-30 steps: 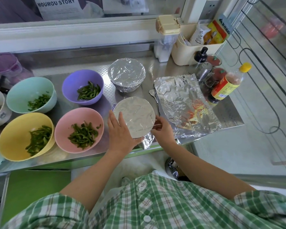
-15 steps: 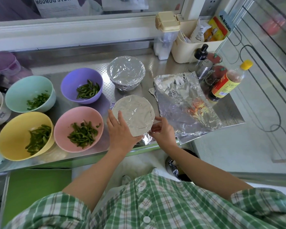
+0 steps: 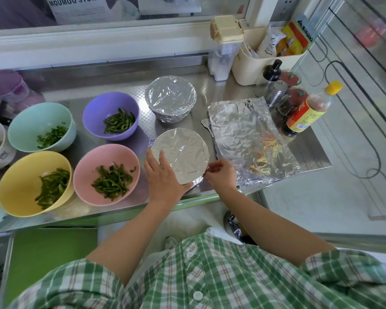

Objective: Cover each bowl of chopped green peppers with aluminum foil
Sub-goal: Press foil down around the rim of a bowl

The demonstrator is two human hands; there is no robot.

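"Head view first: which bowl is being worked on?"

"The foil-topped bowl (image 3: 183, 152), at the front edge of the steel counter (image 3: 210, 85). Its foil lies smooth across the top and crumples down below the near rim."

"And the left hand (image 3: 165, 177)?"

"Flat on that bowl's near-left side, with straight fingers (image 3: 162, 158) resting on the foil. It grips nothing."

"The right hand (image 3: 221, 175)?"

"At the bowl's right rim, fingers curled, fingertips pinching the foil there."

"What's around that bowl?"

"Directly behind it stands a second bowl (image 3: 171, 99), fully wrapped in foil. Just to its left is a pink bowl (image 3: 85, 175) of chopped green peppers (image 3: 112, 181), uncovered. Behind-left is a purple bowl (image 3: 98, 114), also open with peppers. Farther left are a yellow bowl (image 3: 16, 186) and a teal bowl (image 3: 31, 121), both uncovered."

"To its right?"

"Loose foil sheets (image 3: 243, 134) lie flat and wrinkled beside it. Beyond them stands a sauce bottle (image 3: 305, 114) with a yellow cap."
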